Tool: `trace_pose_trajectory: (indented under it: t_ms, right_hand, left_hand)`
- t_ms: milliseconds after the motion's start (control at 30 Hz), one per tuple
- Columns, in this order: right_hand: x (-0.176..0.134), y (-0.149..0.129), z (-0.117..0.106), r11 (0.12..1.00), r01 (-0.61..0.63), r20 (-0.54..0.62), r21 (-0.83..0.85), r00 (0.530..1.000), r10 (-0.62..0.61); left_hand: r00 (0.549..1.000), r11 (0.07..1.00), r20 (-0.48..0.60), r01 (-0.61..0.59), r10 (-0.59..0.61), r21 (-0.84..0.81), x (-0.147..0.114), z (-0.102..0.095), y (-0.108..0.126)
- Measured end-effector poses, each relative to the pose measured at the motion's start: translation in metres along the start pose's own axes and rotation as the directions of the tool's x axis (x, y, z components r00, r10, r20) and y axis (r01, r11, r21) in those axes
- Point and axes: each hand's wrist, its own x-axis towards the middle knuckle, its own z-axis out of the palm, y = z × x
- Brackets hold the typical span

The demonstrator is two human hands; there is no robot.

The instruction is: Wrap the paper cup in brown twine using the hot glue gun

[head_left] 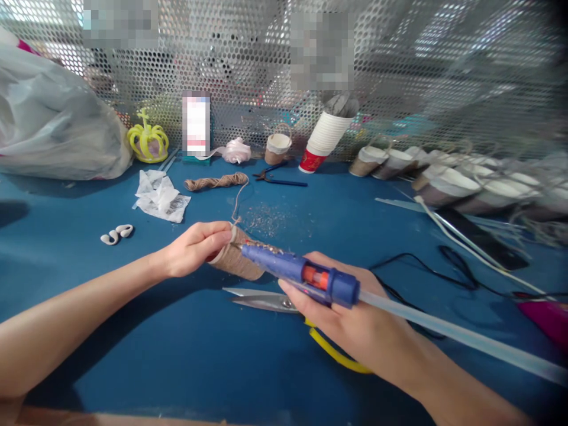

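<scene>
My left hand (197, 247) grips the rim of a paper cup (242, 260) wrapped in brown twine, which lies tilted on its side. In my right hand (350, 302) is a blue hot glue gun (284, 263), its nozzle at the cup's rim; whether it touches I cannot tell. A long clear glue stick (444, 328) sticks out of the gun's back. From the cup a strand of twine runs up to a twine bundle (216, 181). Scissors (266, 300) with yellow handles lie beneath my right hand, partly hidden by it.
At the back stand a stack of paper cups (327, 139), a small twine-wrapped cup (278, 148), a phone (196, 125) and a yellow crown-shaped object (148, 142). Pliers (281, 179) lie before them. Several finished cups (448, 183) and a black cable (408, 260) are right, a plastic bag (57, 112) left.
</scene>
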Motion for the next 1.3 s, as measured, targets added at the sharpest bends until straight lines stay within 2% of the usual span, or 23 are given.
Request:
trace_pose_trajectory:
  t_ms: [167, 333, 600, 867, 1033, 1200, 1300]
  right_hand:
    - [-0.001, 0.000, 0.000, 0.998, 0.067, 0.016, 0.007, 0.998, -0.067]
    - [0.002, 0.006, 0.000, 1.000, -0.022, -0.005, -0.014, 1.000, 0.022]
    - [0.003, 0.009, -0.005, 1.000, 0.015, 0.008, 0.013, 1.000, -0.015]
    - [0.001, 0.010, -0.002, 1.000, 0.011, 0.034, 0.012, 0.999, -0.012]
    - [0.003, 0.010, -0.002, 1.000, 0.001, -0.025, 0.000, 1.000, -0.001]
    - [0.005, 0.008, -0.005, 1.000, 0.000, 0.031, 0.016, 1.000, -0.001]
    - [0.005, 0.010, -0.004, 1.000, -0.005, 0.009, 0.015, 1.000, 0.005]
  left_hand:
    - [1.000, 0.999, 0.016, -0.022, 0.022, 0.027, 0.000, -0.002, -0.002]
    - [0.999, 1.000, 0.036, -0.023, 0.023, 0.008, -0.001, -0.002, 0.000]
    - [0.999, 0.996, 0.047, -0.030, 0.026, 0.088, -0.003, -0.003, 0.000]
    - [0.996, 0.995, 0.066, -0.064, 0.059, 0.078, -0.002, -0.003, 0.003]
    - [0.999, 0.996, 0.032, -0.030, 0.027, 0.083, -0.002, -0.002, 0.002]
    - [0.998, 0.996, 0.043, -0.048, 0.044, 0.079, -0.003, -0.002, 0.002]
    - [0.997, 0.996, 0.057, -0.052, 0.047, 0.077, -0.002, -0.003, 0.002]
